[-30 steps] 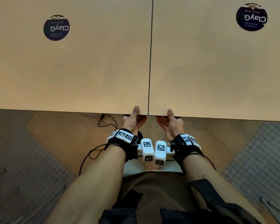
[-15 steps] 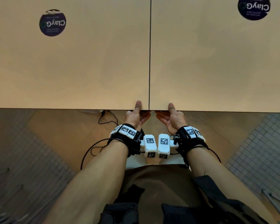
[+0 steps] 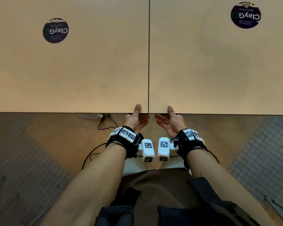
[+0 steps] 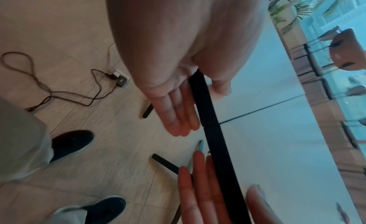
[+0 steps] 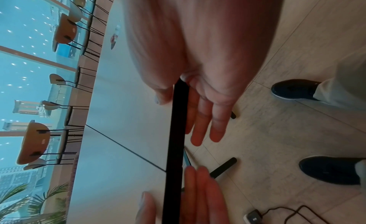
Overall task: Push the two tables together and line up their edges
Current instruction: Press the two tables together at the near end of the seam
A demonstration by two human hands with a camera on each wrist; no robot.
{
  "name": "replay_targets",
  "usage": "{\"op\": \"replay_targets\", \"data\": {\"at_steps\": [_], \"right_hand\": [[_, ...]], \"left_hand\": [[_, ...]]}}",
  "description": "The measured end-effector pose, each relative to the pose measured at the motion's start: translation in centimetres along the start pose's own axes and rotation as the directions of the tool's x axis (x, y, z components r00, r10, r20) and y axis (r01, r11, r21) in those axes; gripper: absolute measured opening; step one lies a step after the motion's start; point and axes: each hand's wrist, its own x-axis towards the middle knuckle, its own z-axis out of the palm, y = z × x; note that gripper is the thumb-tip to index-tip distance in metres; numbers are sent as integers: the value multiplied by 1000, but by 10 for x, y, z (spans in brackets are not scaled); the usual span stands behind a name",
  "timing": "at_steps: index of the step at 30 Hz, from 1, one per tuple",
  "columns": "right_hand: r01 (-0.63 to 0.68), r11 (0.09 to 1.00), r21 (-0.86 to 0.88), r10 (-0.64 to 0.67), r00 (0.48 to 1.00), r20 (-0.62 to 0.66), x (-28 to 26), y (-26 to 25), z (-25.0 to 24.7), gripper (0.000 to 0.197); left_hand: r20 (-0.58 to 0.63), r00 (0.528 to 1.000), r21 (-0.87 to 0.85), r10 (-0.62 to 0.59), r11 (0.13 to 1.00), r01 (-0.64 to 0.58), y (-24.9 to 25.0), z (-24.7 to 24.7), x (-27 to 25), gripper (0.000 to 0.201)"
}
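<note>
Two light wooden tables stand side by side, the left table point(image 3: 72, 70) and the right table point(image 3: 219, 70) meeting at a thin dark seam point(image 3: 148, 62). Their near edges run level across the seam. My left hand point(image 3: 136, 119) is at the left table's near edge just left of the seam, thumb on top, straight fingers point(image 4: 178, 118) below the black edge point(image 4: 206, 110). My right hand point(image 3: 171, 121) mirrors it on the right table, thumb on top and fingers point(image 5: 208, 125) straight underneath. Neither hand curls round the edge.
A round dark sticker lies on each top point(image 3: 55, 31) point(image 3: 245, 15). A cable with a plug adapter point(image 3: 103, 118) lies on the floor under the left table. Black table legs point(image 4: 147, 111) stand near my shoes point(image 4: 71, 143). Chairs point(image 5: 65, 30) line the far side.
Both hands stay at the near edges beside the seam, and my wrists have spread slightly apart. The seam stays closed; only my view has shifted a little.
</note>
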Motion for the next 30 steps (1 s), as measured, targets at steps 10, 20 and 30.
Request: {"op": "replay_targets", "data": {"at_steps": [10,20,30], "right_hand": [[279,295,-914,-454,883,123,-40,-19,-4,32],[361,-423,-831,-489,682,544,-11,0,11,77],[355,-564,-745,-458,616,641,11,0,5,77]], "left_hand": [[339,719,929,606,-95,-357,35,-40,-28,34],[526,775,831,350,-405,-381,16,-44,12,72],[501,774,842,387,-424,-334,0,-38,21,70]]}}
